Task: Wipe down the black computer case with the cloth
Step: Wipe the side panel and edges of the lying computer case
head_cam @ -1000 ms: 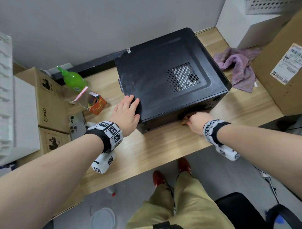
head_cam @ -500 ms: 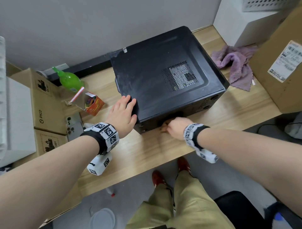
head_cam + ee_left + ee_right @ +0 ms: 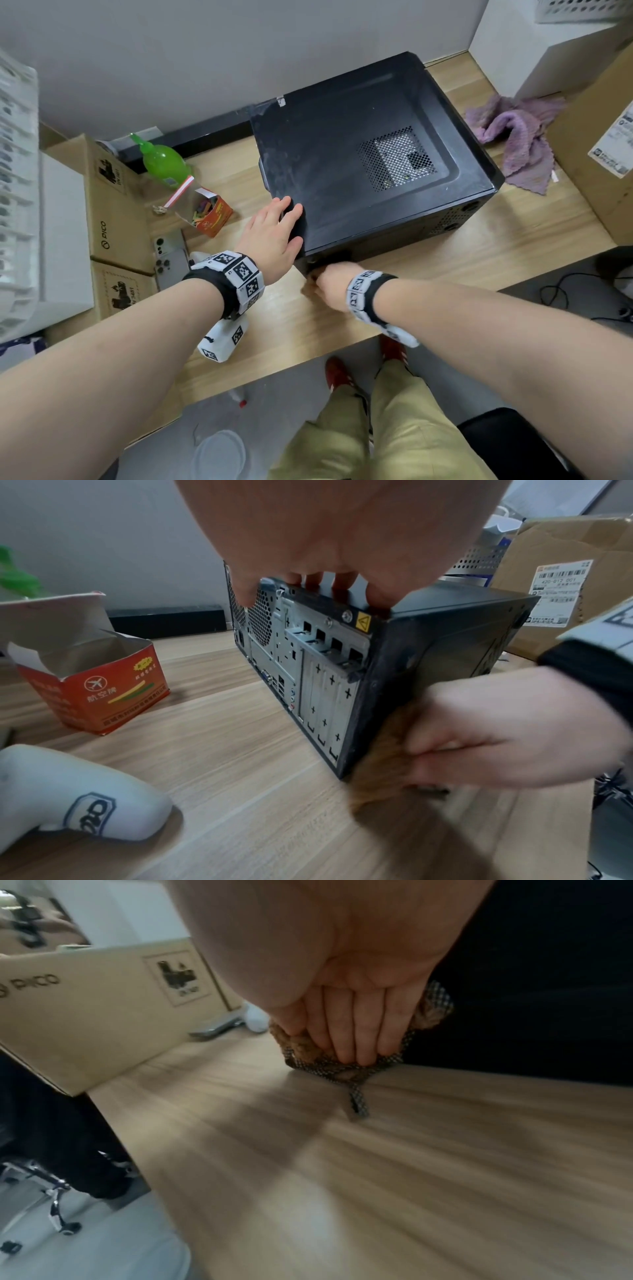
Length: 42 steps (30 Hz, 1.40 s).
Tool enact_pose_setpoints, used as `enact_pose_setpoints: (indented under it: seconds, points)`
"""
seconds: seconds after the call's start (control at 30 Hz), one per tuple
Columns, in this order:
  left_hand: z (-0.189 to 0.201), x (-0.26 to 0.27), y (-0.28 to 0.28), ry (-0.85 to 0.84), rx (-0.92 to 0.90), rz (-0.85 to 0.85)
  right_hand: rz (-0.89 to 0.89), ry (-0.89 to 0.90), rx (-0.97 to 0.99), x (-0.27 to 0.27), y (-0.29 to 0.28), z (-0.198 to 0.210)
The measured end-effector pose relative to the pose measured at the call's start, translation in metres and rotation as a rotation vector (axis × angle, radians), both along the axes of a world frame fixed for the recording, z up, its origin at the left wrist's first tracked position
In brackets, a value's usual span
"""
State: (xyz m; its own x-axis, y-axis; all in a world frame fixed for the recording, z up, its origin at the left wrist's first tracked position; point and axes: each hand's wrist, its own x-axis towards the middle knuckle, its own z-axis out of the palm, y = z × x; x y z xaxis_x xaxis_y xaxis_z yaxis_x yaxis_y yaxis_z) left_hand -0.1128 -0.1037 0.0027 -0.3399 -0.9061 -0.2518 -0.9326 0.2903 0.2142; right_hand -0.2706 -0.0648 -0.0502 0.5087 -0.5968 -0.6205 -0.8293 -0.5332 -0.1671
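The black computer case [image 3: 359, 164] lies on its side on the wooden table [image 3: 513, 253]. My left hand [image 3: 274, 233] rests on its near-left corner. In the left wrist view the fingers [image 3: 339, 582] lie on the case's [image 3: 445, 642] top edge and the thumb touches the rear panel. My right hand [image 3: 330, 284] holds a bunched brown cloth [image 3: 383, 764] with a checked edge. It presses the cloth against the case's near side, low down at the left corner. In the right wrist view the fingers [image 3: 349, 1031] close over the cloth [image 3: 301, 1045] beside the case [image 3: 531, 974].
A purple towel [image 3: 517, 140] lies right of the case, next to a large cardboard box [image 3: 603, 154]. On the left are a green spray bottle [image 3: 164, 161], an open orange carton [image 3: 212, 216], a phone [image 3: 171, 257] and stacked PICO boxes [image 3: 116, 212]. The table's front edge [image 3: 308, 353] is close.
My right hand has slid the cloth leftward along the case's near side, from under the right half to the left corner. The left hand has stayed on its corner.
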Motion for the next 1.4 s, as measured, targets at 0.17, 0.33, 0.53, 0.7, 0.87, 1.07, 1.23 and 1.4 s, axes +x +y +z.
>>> enact_pose_setpoints:
  seconds: [0.17,0.33,0.53,0.7,0.87,1.07,1.23,1.4]
  points:
    - [0.002,0.001,-0.001,0.062,0.008,0.001,-0.199,-0.189,-0.003,0.028,0.009,-0.004]
    - [0.015,0.006,-0.01,0.044,0.029,-0.045,-0.288,-0.414,-0.052,0.029,0.013,0.039]
    - [0.018,0.008,-0.011,-0.006,0.052,-0.059,-0.155,-0.498,-0.039,0.001,0.007,0.06]
    - [0.01,0.008,-0.009,-0.019,0.045,-0.062,-0.238,-0.367,-0.025,0.016,0.007,0.019]
    - [0.006,0.011,-0.01,-0.025,0.047,-0.079,-0.28,-0.257,-0.002,-0.002,0.006,-0.003]
    - [0.012,0.001,-0.014,0.006,-0.031,-0.059,-0.35,-0.004,-0.037,-0.09,-0.008,-0.002]
    - [0.022,-0.023,-0.021,0.01,-0.144,-0.033,-0.457,0.073,-0.112,-0.145,-0.007,0.007]
    - [0.024,-0.069,-0.018,-0.018,-0.145,-0.119,-0.513,-0.033,-0.073,-0.126,-0.001,0.006]
